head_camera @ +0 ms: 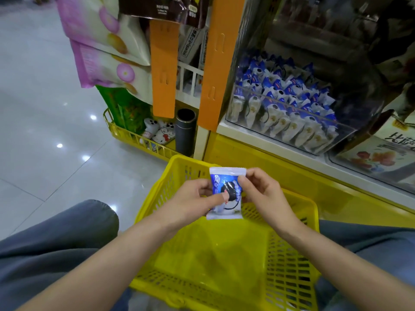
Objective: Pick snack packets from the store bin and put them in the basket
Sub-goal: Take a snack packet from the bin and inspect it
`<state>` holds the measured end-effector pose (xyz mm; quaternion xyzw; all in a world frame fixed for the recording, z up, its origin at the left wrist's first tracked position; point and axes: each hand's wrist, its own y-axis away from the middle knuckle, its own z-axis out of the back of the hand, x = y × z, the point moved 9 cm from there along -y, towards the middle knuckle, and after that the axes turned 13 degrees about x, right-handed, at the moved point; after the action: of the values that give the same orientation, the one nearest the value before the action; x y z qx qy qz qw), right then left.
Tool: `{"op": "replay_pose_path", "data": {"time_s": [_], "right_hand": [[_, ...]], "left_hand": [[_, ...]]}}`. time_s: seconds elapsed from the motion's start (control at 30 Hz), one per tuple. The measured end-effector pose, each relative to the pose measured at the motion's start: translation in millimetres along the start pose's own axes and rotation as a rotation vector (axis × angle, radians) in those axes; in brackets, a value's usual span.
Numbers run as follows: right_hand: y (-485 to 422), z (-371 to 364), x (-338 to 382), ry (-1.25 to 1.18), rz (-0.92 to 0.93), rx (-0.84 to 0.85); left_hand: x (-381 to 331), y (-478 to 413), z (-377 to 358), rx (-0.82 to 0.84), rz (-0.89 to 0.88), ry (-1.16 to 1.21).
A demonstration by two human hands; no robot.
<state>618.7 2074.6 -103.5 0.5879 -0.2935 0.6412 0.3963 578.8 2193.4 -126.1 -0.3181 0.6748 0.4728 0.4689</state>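
A blue-and-white snack packet (225,176) with a dark round biscuit printed on it is held upright above a yellow plastic basket (292,254). My left hand (193,200) pinches its left side, thumb on the front. My right hand (262,189) pinches its upper right edge. The basket stands on the floor between my knees and nothing lies on its visible floor. The store bin (332,140), a clear plastic box full of several like packets (285,104), sits on the yellow shelf at upper right.
An orange upright post (215,70) stands left of the bin. Hanging pink and green bags (101,52) fill the upper left over a low yellow wire rack (125,135) holding a dark cylinder (185,131). Glossy tiled floor (45,108) lies to the left.
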Motion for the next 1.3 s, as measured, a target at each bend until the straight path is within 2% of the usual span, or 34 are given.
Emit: {"op": "replay_pose_path", "data": {"time_s": [0.13,0.23,0.33,0.43,0.53,0.63,0.7,0.87,0.9,0.97,1.07,1.3], "right_hand": [[1.0,-30.9,-17.2,-0.079,-0.156,0.191],[1.9,-41.7,-21.4,-0.125,-0.195,0.193],[0.2,-48.5,-26.4,-0.187,-0.261,0.180],[-2.1,-60.3,-26.5,-0.170,-0.309,0.235],[-4.9,-65.6,-14.1,-0.035,-0.276,0.291],[-8.8,-58.2,20.5,0.440,-0.111,0.340],[-16.2,-37.4,54.9,0.649,0.020,0.252],[-49.0,60.8,144.5,0.775,0.223,-0.240],[-60.6,79.4,152.3,0.833,0.203,-0.306],[-89.7,111.2,148.3,0.895,0.051,-0.338],[-124.5,139.0,116.7,0.958,-0.249,-0.239],[-156.1,132.2,94.9,1.045,-0.342,-0.006]], "left_hand": [[1.1,11.8,21.7,-0.163,-0.088,0.140],[1.0,20.5,33.7,-0.209,-0.162,0.143],[-3.2,28.7,42.8,-0.247,-0.238,-0.026],[-6.8,35.3,46.0,-0.262,-0.270,-0.145],[-9.3,36.6,53.0,-0.311,-0.278,-0.116],[-20.9,32.9,58.9,-0.345,-0.295,-0.008],[-33.3,29.5,58.8,-0.344,-0.328,0.073],[-56.8,11.5,49.8,-0.326,-0.365,0.100],[-59.4,7.1,47.0,-0.322,-0.366,0.098],[-63.7,-1.9,41.1,-0.310,-0.370,0.101],[-66.6,-15.4,32.5,-0.286,-0.362,0.103],[-67.5,-35.8,21.0,-0.268,-0.304,0.095]]}}
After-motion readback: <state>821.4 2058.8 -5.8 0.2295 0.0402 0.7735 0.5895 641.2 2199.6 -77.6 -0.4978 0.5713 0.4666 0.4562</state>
